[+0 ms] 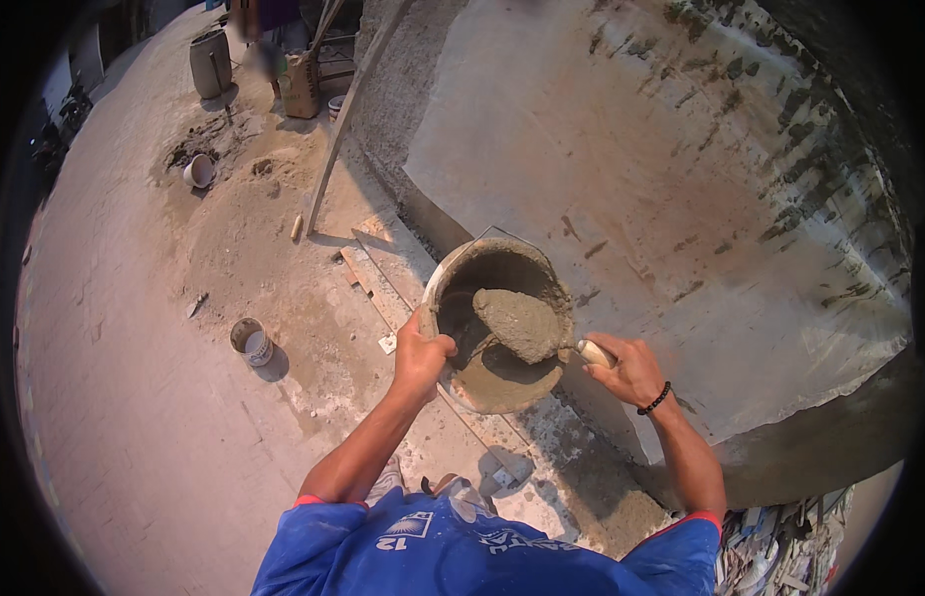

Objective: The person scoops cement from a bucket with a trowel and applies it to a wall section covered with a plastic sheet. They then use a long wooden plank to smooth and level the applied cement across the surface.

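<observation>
My left hand grips the left rim of a bucket coated inside with wet grey mortar, its wire handle raised at the back. My right hand is closed on the wooden handle of a trowel at the bucket's right. The trowel's blade is covered by a heap of mortar and sits within the bucket's opening. Just beyond, at the right, lies a broad, stained grey slanted surface with a rough edge.
Wooden boards lie beneath the bucket. A small pail stands at left on sandy paving. Farther off are a white tub, a barrel, a sack and a leaning plank. Debris lies at lower right.
</observation>
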